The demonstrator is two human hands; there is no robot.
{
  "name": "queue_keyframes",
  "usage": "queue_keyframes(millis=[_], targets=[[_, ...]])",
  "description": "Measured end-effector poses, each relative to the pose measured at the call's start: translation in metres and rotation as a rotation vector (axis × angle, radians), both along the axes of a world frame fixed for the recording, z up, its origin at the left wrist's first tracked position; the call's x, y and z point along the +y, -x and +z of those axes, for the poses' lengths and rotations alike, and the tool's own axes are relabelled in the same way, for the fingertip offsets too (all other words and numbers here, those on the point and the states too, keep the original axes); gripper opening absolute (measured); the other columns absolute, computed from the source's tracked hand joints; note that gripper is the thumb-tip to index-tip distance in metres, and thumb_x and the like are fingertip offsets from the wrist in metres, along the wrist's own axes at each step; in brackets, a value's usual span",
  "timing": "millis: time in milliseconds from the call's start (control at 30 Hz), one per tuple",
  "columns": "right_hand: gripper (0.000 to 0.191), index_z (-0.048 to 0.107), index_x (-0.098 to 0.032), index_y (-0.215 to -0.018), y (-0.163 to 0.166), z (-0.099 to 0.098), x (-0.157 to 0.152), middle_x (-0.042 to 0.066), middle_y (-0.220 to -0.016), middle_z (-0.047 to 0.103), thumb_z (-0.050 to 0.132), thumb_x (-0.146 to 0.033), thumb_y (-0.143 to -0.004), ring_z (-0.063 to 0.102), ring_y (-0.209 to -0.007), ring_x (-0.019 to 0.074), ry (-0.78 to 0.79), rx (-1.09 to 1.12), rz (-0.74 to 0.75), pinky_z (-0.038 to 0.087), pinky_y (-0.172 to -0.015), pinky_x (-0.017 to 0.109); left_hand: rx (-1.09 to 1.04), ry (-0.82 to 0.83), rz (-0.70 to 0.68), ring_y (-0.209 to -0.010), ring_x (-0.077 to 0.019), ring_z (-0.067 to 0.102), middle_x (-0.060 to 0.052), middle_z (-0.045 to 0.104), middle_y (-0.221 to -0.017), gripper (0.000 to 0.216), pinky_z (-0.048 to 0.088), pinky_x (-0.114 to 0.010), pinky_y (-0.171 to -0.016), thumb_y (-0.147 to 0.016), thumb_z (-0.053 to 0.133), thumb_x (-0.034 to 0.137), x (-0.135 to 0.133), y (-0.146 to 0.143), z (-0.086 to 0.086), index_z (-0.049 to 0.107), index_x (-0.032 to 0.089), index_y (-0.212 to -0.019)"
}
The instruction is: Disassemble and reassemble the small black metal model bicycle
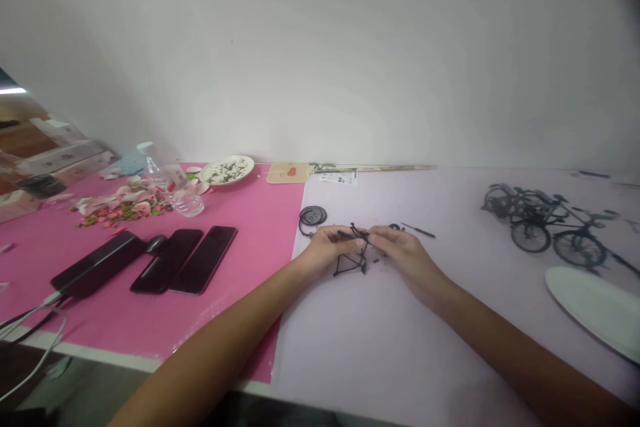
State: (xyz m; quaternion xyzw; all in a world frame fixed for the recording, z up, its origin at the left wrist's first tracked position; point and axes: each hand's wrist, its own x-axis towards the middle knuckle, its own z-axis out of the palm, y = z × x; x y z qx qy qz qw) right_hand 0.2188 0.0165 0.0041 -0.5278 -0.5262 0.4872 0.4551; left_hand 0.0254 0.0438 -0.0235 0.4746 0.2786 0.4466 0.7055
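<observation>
My left hand (327,248) and my right hand (403,252) meet over the pale table (380,340), both pinched on a small black wire bicycle frame (353,260). The frame's lower triangle hangs between the two hands, just above the table. A loose black wheel (313,216) lies just behind my left hand. A thin black rod (419,230) lies behind my right hand.
Two finished model bicycles (545,227) stand at the right, with a white plate (595,307) in front of them. On the pink mat (150,320) lie dark phones (185,260), a plastic bottle (173,183), petals and a dish of bits (227,170). Cables trail at bottom left.
</observation>
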Motion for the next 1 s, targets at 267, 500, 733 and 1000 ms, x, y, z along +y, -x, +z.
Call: queue_keyframes(millis=[267,500,733,1000], targets=[[0.040,0.082,-0.022,-0.092,-0.002,0.003,0.003,0.007,-0.104,0.077,0.085,-0.058,-0.075,0.067,-0.098,0.0273,-0.023,-0.009,0.028,0.053,-0.083,0.036,0.015,-0.012,-0.026,-0.082,-0.0152,0.064,-0.012,0.075,-0.105,0.034,0.049,-0.028,-0.073,-0.070,0.094,0.035,0.004,0.002,-0.002,0.082,0.014,-0.094],[0.047,0.080,-0.021,-0.099,-0.025,0.010,0.021,0.009,-0.104,0.077,0.077,-0.064,-0.081,0.067,-0.092,0.0272,-0.115,-0.155,-0.014,0.050,-0.081,0.038,0.001,0.049,-0.057,-0.080,-0.0130,0.063,-0.012,0.074,-0.113,0.041,0.049,-0.027,-0.075,-0.067,0.096,0.034,0.007,0.007,0.002,0.081,0.014,-0.100],[0.027,0.080,-0.021,-0.090,-0.089,0.017,0.052,0.012,-0.101,0.077,0.057,-0.033,-0.095,0.064,-0.101,0.0333,-0.365,-1.156,-0.102,0.043,-0.082,0.043,0.001,0.088,-0.064,-0.076,-0.0122,0.063,-0.010,0.075,-0.099,0.039,0.049,-0.026,-0.074,-0.064,0.097,0.035,0.009,0.006,0.001,0.082,0.014,-0.093],[0.021,0.079,-0.019,-0.082,-0.099,0.006,0.054,0.013,-0.090,0.076,0.061,-0.024,-0.092,0.066,-0.080,0.0284,-0.133,-1.412,-0.061,0.034,-0.062,0.036,0.003,0.087,-0.068,-0.075,-0.0130,0.064,-0.009,0.075,-0.092,0.044,0.048,-0.028,-0.076,-0.064,0.097,0.037,0.011,0.005,-0.004,0.081,0.013,-0.097]])
